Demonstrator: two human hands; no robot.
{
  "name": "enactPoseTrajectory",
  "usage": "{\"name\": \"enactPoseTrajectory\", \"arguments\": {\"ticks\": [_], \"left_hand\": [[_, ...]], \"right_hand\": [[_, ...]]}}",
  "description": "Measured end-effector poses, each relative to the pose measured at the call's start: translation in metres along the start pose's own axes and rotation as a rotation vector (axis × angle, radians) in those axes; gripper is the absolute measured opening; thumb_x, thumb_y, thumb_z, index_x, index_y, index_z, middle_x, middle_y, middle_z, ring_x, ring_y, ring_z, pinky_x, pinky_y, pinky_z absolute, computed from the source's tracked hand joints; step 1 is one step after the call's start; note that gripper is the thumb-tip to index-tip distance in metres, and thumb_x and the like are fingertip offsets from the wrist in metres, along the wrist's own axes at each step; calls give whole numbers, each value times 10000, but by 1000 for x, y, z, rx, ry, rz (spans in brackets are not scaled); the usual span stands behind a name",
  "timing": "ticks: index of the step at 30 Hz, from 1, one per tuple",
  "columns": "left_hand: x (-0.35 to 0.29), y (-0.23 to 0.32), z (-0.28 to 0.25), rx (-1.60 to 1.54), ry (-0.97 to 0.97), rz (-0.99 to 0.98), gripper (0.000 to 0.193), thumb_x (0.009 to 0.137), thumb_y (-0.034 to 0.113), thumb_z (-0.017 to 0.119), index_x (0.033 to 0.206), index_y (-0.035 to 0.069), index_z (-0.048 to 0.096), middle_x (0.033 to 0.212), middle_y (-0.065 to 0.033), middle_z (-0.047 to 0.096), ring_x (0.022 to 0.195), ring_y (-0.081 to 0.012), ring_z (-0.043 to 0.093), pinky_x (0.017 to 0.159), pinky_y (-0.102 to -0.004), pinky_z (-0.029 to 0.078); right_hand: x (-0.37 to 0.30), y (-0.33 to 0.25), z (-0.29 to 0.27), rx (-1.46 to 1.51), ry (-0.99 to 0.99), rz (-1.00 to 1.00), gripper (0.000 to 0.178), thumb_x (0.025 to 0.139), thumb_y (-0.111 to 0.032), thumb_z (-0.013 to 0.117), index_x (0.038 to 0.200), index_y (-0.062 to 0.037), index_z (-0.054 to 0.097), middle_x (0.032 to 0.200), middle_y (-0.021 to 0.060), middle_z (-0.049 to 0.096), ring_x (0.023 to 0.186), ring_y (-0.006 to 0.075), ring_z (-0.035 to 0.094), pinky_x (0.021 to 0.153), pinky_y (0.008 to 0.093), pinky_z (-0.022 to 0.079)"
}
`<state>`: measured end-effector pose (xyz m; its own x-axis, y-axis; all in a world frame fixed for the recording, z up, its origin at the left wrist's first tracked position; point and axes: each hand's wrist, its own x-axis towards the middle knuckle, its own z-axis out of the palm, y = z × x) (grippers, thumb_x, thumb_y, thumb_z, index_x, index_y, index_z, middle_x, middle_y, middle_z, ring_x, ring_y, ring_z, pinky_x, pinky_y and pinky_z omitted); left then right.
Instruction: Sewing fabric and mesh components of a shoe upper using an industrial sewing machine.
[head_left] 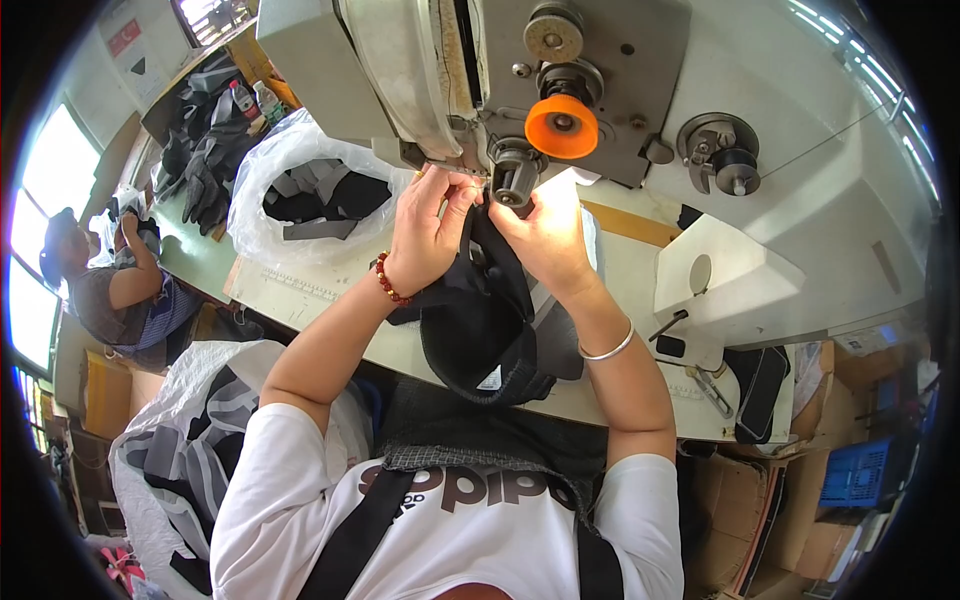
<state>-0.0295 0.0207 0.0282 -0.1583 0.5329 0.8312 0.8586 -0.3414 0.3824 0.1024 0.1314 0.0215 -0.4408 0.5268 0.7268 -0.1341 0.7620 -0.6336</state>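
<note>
Both my hands are raised close to the needle area of a large grey sewing machine [515, 175]. My left hand [428, 222] has thumb and forefinger pinched together beside the needle; whatever lies between them is too small to make out. Opposite it, my right hand [548, 240] is closed, its thumb toward the needle and its fingertips partly hidden by the machine head. A black sewn fabric piece [475, 345] with a small white label hangs below and between my hands, over the near edge of the white worktable [400, 345]. Its top end reaches up to my fingers.
An orange cone-shaped knob [562, 127] sticks out above my right hand. Left of the machine stands a clear plastic bag [255, 215] of grey and black pieces. Thread snips [712, 392] and a black pad [757, 393] lie at right. Another person [125, 275] works at far left.
</note>
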Motion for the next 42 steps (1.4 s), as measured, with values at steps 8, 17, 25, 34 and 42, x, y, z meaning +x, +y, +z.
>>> {"name": "enactPoseTrajectory", "arguments": {"ticks": [8, 17, 25, 34, 42], "left_hand": [[-2, 2, 3, -162, 37, -94, 71, 1054, 72, 618, 1036, 4, 603, 879, -90, 665, 774, -199, 648, 733, -316, 515], [-10, 1, 6, -228, 55, -111, 50, 1042, 34, 621, 1019, -4, 596, 891, -73, 649, 754, -142, 628, 725, -280, 511], [-10, -5, 2, -275, 157, -116, 70, 1057, 39, 628, 1021, -15, 603, 922, -74, 697, 812, -131, 704, 739, -260, 540], [-8, -8, 0, -392, 255, -155, 56, 1068, -10, 598, 1112, -43, 586, 1028, -73, 706, 961, -139, 708, 876, -289, 580], [-8, -4, -4, -537, 173, -207, 105, 1097, 42, 561, 1170, -28, 586, 1064, -97, 735, 977, -134, 706, 915, -299, 562]], "right_hand": [[4, -9, -9, 14, -11, -59, 171, 775, -62, 745, 727, 1, 594, 638, 137, 588, 571, 310, 568, 590, 400, 464], [11, -17, -19, 41, -111, 46, 112, 834, -35, 683, 783, 50, 630, 708, 190, 662, 608, 321, 625, 617, 394, 506], [6, -13, -18, 36, -142, 144, 192, 817, -77, 748, 757, 40, 609, 662, 171, 612, 580, 316, 573, 606, 390, 468], [-1, 2, -4, -17, -138, 203, 212, 919, -180, 787, 917, 20, 715, 786, 98, 700, 701, 185, 598, 731, 338, 495], [4, -15, -14, -145, -174, 164, 286, 972, -233, 776, 949, 48, 729, 762, 123, 690, 676, 189, 593, 686, 339, 526]]}}
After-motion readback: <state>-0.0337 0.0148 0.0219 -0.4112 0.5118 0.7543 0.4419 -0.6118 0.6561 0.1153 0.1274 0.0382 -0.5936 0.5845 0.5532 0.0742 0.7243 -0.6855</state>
